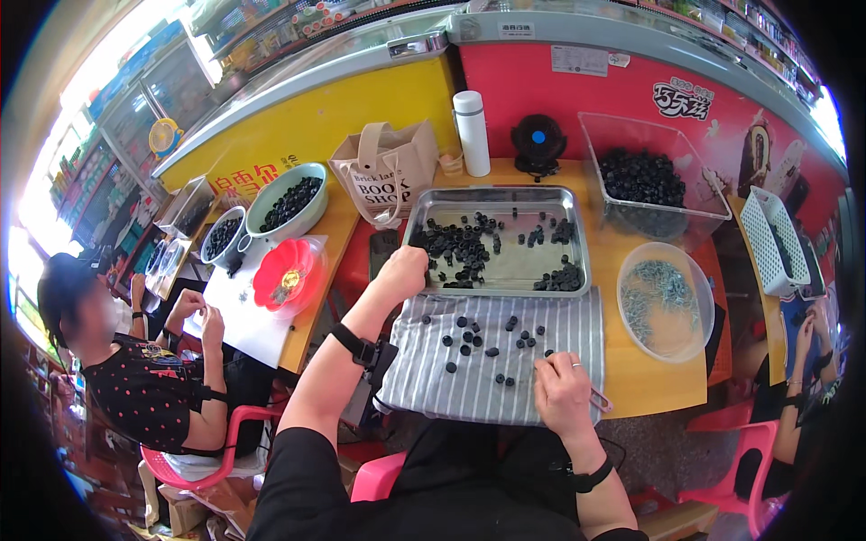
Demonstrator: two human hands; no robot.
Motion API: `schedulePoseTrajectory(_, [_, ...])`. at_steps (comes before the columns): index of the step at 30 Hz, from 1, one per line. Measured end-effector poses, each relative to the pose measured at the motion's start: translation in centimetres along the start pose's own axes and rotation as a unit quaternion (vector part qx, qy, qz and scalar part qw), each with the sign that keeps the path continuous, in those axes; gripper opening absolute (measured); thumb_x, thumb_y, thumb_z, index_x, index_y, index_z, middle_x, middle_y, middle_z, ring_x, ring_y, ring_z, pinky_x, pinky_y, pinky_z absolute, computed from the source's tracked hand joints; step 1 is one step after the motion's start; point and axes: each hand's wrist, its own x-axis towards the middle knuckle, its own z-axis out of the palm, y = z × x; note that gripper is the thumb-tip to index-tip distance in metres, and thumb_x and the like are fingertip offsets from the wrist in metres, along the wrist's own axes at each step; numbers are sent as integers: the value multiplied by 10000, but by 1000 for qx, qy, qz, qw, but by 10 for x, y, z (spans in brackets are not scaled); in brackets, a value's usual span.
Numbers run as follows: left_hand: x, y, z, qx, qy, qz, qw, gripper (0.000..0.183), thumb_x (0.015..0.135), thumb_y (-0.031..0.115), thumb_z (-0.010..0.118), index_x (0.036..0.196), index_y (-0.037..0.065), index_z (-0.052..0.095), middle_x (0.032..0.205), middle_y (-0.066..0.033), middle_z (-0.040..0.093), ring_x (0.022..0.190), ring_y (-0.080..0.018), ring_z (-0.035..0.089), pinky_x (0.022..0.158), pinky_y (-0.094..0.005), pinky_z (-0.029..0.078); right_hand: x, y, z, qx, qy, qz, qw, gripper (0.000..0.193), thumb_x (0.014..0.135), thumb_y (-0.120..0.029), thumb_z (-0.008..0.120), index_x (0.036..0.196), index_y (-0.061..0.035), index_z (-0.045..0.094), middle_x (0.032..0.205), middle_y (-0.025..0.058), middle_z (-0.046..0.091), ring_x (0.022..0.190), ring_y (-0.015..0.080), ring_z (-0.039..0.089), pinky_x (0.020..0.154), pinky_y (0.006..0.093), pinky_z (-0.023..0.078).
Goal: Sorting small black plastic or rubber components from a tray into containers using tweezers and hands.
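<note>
Black short sleeves [302,467], wristbands [592,475] (also black)

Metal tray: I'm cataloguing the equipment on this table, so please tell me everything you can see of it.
The metal tray is a shallow, silvery rectangle with rounded corners and a raised rim, perhaps steel. It lies flat, open side up, on the wooden table, its near edge at the striped cloth. Small black parts lie in it, many toward the left, some heaped at the near right corner. The left hand is at its near left corner; contact is unclear.
</note>
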Motion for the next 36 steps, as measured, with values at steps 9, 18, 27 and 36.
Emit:
schedulePoseTrajectory(9, [4, -9, -2, -143, 32, -1, 989, 116, 669, 38, 675, 775, 0, 699, 767, -191, 673, 764, -367, 658, 694, -415, 524, 1, 1, -1, 1, 1, -1, 1000, 220, 694, -5, 642, 914, -3, 637, 854, 110, 534, 808, 303, 549, 670, 403, 465])
schedulePoseTrajectory(18, [4, -16, -16, -353, 30, -146, 924, 126, 738, 50, 743, 807, -42, 693, 680, -107, 668, 634, -166, 649, 603, -301, 515, 1, 2, 0, 8, 1, 1, 1000, 219, 679, -1, 642, 898, -11, 637, 849, 106, 529, 817, 300, 555, 667, 402, 470])
schedulePoseTrajectory(27, [8, 5, 12, -39, 39, -11, 998, 205, 624, 86, 779, 773, -14, 680, 757, -191, 672, 726, -313, 676, 669, -368, 526, 1, 1, 0, 9, 4, 0, 1000, 214, 683, -3, 642, 896, -12, 631, 849, 106, 531, 813, 300, 555, 671, 401, 471])
schedulePoseTrajectory(36, [13, 12, -1, -234, 33, -33, 971, 239, 637, 42, 747, 841, -48, 660, 756, -151, 678, 719, -236, 671, 656, -341, 523, 0, 4, 1, 1, 1, 3, 1000, 211, 684, 0, 642, 894, -16, 628, 843, 104, 532, 798, 297, 554, 659, 399, 467])
